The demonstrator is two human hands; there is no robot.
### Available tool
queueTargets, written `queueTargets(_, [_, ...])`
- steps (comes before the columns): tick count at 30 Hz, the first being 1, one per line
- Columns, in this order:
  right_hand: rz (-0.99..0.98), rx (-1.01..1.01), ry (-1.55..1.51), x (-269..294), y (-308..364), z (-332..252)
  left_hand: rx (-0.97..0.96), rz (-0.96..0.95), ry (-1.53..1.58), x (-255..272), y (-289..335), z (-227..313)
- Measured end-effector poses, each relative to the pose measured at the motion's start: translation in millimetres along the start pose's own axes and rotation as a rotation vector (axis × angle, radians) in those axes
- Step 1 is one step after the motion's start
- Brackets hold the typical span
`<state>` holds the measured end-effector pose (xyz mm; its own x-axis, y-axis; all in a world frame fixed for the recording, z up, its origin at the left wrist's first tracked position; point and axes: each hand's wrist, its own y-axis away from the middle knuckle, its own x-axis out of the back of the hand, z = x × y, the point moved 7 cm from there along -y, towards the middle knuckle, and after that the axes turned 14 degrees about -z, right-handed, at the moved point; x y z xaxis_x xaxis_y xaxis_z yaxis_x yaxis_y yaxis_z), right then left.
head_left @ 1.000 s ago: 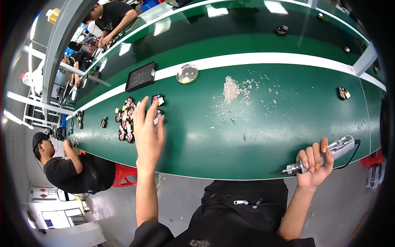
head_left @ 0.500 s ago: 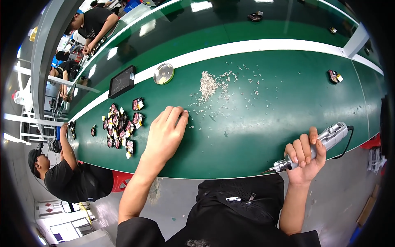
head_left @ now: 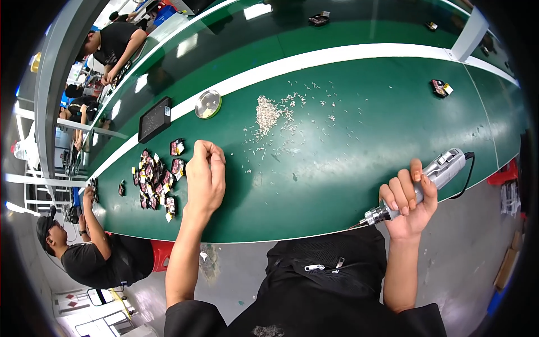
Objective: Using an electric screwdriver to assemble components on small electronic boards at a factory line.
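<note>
My right hand (head_left: 412, 203) is wrapped round a silver electric screwdriver (head_left: 441, 171), its bit pointing left over the table's front edge. Over the green table, my left hand (head_left: 205, 178) is closed, with the fingertips curled in and pressed together. Whatever they hold, if anything, is hidden. Beside that hand, to its left, lies a heap of small black parts (head_left: 151, 177) with reddish faces and white and yellow tags. Farther off, toward the middle, is a pile of tiny silvery screws (head_left: 266, 115), several of them scattered to its right.
A round clear dish (head_left: 208, 104) and a black tray (head_left: 154, 120) stand along the white strip at the back. One more black part (head_left: 441, 88) lies at the far right. Another person (head_left: 98, 244) sits at the table's left end. A cord (head_left: 467, 182) trails from the screwdriver.
My left hand has drawn left, away from the screws toward the heap of parts, and its fingers have curled in. My right hand still grips the screwdriver. The whole view has shifted slightly.
</note>
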<state>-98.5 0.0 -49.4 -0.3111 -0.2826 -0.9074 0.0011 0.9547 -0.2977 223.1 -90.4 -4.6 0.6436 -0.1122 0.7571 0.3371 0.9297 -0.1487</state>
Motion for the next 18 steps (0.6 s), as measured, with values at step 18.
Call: queueTargets(18, [0.028, 0.011, 0.005, -3, 0, 2, -0.111, -0.063, -0.361, -5, 24, 21])
